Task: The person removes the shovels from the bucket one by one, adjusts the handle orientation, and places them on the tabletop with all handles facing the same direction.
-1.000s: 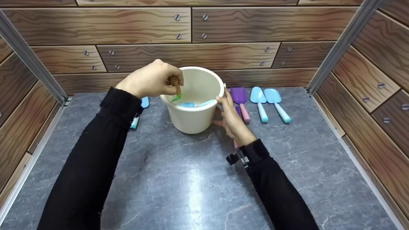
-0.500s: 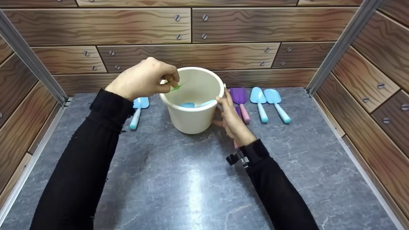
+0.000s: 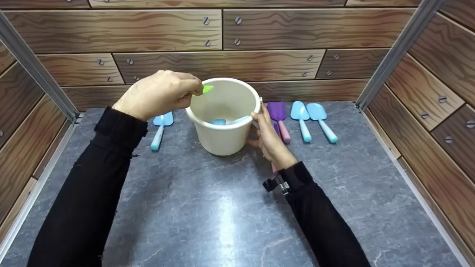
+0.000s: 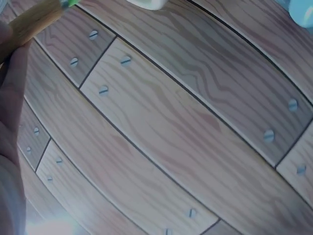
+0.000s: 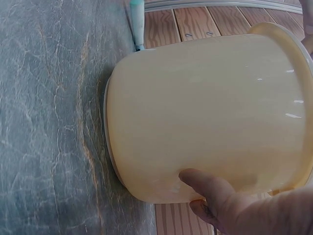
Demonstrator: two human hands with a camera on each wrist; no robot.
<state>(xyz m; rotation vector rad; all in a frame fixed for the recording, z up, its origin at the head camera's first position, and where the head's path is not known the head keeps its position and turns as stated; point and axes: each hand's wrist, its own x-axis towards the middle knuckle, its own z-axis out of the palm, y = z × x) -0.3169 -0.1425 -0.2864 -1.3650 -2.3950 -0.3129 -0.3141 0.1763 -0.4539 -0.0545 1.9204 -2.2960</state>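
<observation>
A cream bucket [image 3: 222, 140] stands upright on the grey marbled table. My left hand [image 3: 159, 92] is above its left rim and pinches a wooden-handled tool [image 4: 33, 25]. The tool's bright green end [image 3: 208, 89] shows past my fingers in the head view, over the bucket's opening; the rest is covered by the hand. My right hand [image 3: 270, 139] holds the bucket's right side, fingertips at the rim and thumb [image 5: 195, 178] low against the wall. Inside the bucket lie a blue piece [image 3: 218, 121] and a light blue handle [image 3: 238, 119].
Left of the bucket lies a blue toy shovel [image 3: 157, 137]. Right of it are a purple shovel [image 3: 277, 110] with a pink handle, partly overlapping another purple one, and two light blue trowels [image 3: 300, 110]. Wood-patterned panels [image 3: 219, 66] enclose the back and sides.
My left hand has drawn back left, lifting the green-ended tool up out of the bucket; the blue shovel at left is uncovered. The right hand and bucket have stayed in place.
</observation>
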